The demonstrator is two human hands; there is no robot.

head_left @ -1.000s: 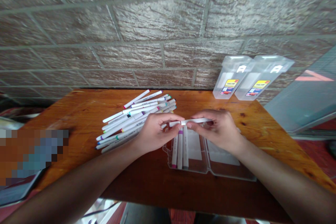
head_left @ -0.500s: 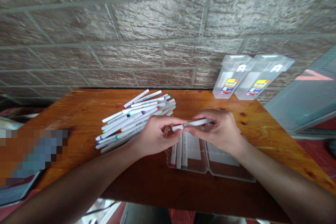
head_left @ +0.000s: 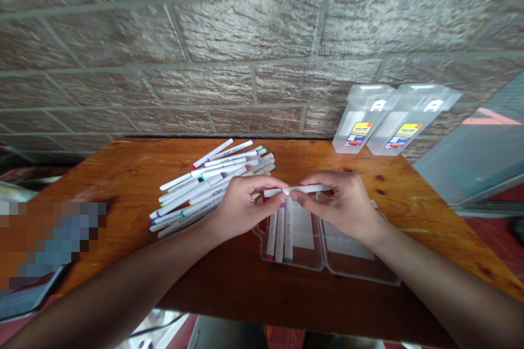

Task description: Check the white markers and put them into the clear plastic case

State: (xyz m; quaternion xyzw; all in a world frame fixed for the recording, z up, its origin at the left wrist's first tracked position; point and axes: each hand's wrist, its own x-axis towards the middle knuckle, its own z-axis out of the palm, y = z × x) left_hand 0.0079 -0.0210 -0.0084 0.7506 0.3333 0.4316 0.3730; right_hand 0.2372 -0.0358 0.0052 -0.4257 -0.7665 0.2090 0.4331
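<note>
A white marker is held level between my two hands over an open clear plastic case. My left hand pinches it near its left end with thumb and fingertips. My right hand grips the longer right part, closed around it. Whether the cap is fully joined to the barrel, I cannot tell. Below, three white markers lie side by side in the left half of the case, their far ends partly hidden by my hands. A loose pile of white markers with coloured ends lies beyond my left hand.
Two translucent plastic boxes with yellow and blue labels stand against the brick wall at the table's back right. The wooden table has its near edge close to me. A blurred-out patch covers something at the left.
The marker's two parts, bent at an angle before, now line up nearly straight and level. My left hand has shifted slightly up and left; both hands keep their hold.
</note>
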